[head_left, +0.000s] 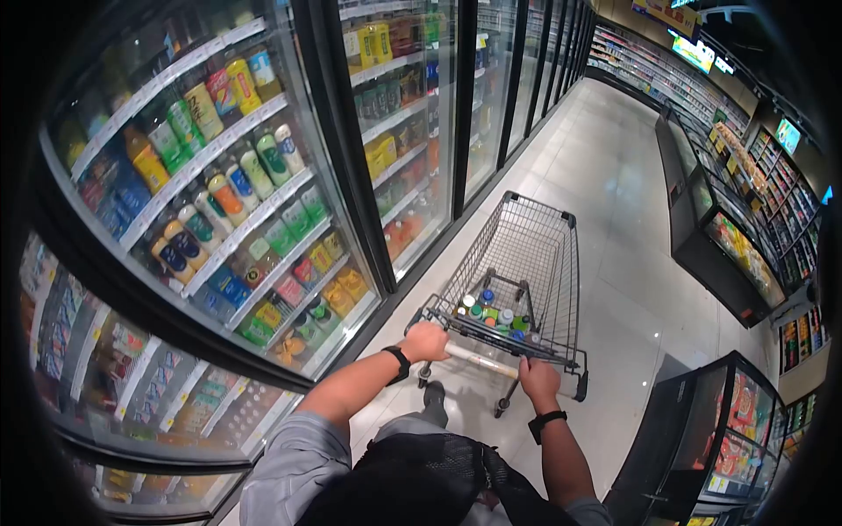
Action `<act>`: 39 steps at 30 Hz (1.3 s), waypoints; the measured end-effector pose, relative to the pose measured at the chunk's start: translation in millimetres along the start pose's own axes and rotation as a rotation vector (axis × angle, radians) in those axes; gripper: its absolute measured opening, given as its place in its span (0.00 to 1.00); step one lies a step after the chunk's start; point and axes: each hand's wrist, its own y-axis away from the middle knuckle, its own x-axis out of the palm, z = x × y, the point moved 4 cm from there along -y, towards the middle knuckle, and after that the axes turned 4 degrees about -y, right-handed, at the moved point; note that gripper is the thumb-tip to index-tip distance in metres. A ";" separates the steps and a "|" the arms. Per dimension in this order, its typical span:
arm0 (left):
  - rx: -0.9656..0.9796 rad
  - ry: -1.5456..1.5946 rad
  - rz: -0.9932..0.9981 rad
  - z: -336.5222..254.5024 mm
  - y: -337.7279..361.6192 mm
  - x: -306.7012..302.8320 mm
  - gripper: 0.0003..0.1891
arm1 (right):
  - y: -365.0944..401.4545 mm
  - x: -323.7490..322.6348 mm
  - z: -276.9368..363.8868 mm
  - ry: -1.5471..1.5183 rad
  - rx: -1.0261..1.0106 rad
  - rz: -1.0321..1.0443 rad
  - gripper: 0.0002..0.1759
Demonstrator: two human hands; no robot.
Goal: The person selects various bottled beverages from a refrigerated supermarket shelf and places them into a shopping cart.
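Head view: both hands [426,342] curl around the cart handle [482,360]; cooler bottle labels [227,200] look too blurred to read.

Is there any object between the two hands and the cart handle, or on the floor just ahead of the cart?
Nothing visible in either place. The left hand and right hand are directly on the cart handle. Just ahead of the cart, only floor shows, with glass-door coolers on the left and freezer cases farther right.
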 end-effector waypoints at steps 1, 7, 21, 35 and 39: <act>0.003 -0.001 0.013 7.7 -16.7 -5.0 0.19 | -20.3 -0.7 2.9 0.003 -0.004 0.007 0.25; 0.048 0.024 0.002 49.7 -117.5 -32.2 0.18 | -125.6 -6.7 2.1 -0.011 0.051 -0.014 0.27; 0.085 0.088 -0.108 93.1 -328.7 -79.2 0.17 | -346.2 -36.5 -35.7 0.030 0.094 -0.048 0.26; -0.011 0.080 -0.109 99.0 -558.0 -124.2 0.18 | -578.0 -84.3 -105.0 0.028 0.037 -0.001 0.27; 0.018 0.046 -0.102 95.0 -605.9 -137.2 0.19 | -630.7 -94.2 -126.7 0.031 0.029 -0.011 0.27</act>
